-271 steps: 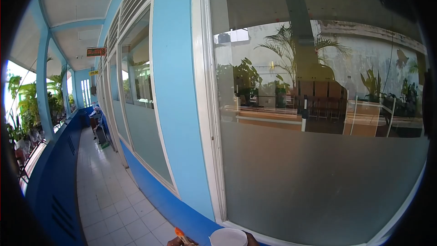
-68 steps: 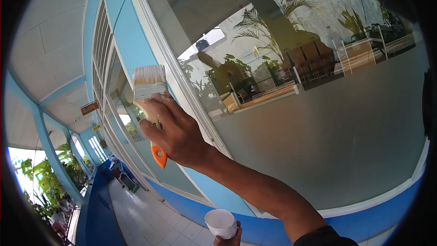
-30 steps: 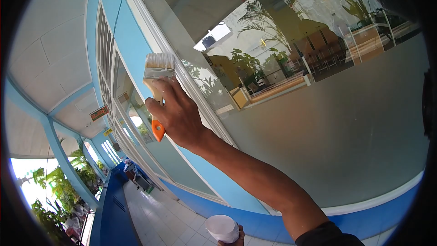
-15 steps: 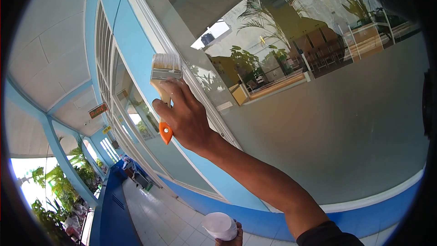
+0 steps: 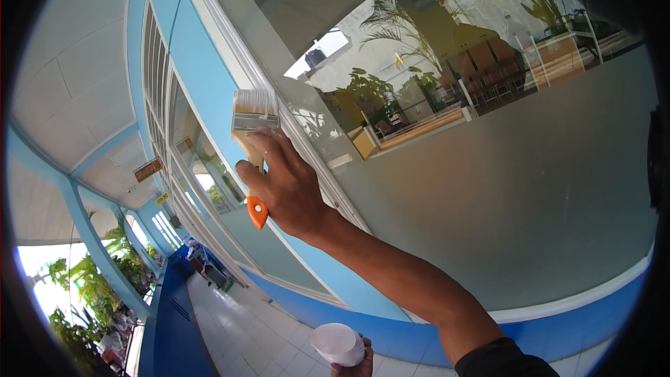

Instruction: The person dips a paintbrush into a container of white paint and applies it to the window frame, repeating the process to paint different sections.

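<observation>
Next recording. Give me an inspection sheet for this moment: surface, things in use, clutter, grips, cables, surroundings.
Surface: white window frame next to a blue wall; frosted glass below a clear, reflecting pane.
Job's things: paintbrush, bristles up where the frame meets the blue wall, contact cannot be told; white cup, contents not visible.
Clutter: nothing seen near the hands.
Grips: right hand shut on the paintbrush handle; left hand shut on the white cup, at the bottom edge of view.
Cables: thin dark line high on the blue wall; cannot tell if it is a cable.
Surroundings: tiled corridor floor, plants at left, hanging sign.
</observation>
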The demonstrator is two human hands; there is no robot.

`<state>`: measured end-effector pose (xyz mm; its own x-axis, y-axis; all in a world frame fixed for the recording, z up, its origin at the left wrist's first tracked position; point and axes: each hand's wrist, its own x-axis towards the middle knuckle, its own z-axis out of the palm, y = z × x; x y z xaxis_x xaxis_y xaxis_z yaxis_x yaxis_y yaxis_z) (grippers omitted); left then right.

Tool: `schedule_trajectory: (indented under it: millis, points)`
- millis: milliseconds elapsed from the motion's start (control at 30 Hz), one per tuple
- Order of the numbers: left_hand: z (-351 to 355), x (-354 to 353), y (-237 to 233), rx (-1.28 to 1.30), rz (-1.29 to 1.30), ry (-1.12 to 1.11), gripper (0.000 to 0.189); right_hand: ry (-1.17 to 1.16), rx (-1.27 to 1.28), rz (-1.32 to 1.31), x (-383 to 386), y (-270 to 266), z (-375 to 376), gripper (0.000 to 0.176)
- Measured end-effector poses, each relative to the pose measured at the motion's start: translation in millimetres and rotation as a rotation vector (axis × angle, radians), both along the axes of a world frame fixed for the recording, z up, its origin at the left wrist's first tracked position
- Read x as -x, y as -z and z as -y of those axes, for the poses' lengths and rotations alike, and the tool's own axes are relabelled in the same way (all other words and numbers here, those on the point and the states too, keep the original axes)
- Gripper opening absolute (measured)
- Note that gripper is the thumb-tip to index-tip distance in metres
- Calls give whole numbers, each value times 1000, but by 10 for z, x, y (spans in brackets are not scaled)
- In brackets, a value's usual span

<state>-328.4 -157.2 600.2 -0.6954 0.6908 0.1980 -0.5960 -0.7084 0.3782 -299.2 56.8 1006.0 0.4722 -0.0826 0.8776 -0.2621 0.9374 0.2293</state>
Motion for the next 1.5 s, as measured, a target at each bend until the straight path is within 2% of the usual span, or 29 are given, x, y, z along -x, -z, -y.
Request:
schedule_trajectory:
  millis: [200, 300, 400, 733, 1000, 1200, 1400, 1500]
  points:
    - [-8, -65, -37, -11, -17, -40, 108, 6, 5, 12, -2, 75, 14, 16]
    - [6, -12, 18, 69, 80, -78, 107, 12, 10, 19, -13, 123, 15, 16]
    - [13, -10, 55, -10, -15, -19, 107, 13, 17, 26, -22, 167, 21, 16]
    - [12, -50, 82, -26, 37, 26, 108, 12, 39, 37, -62, 345, 8, 21]
    - [-30, -148, -21, -3, 43, -5, 109, 8, 45, 69, -69, 456, 10, 19]
    - [-44, -107, 36, -26, -45, 37, 109, -6, 53, 73, -104, 528, 20, 16]
    - [-40, -142, 3, 6, -1, 18, 109, 3, 62, 94, -107, 620, 26, 17]
    - [-54, -215, -121, 204, 13, -127, 109, 2, 66, 114, -109, 675, 23, 18]
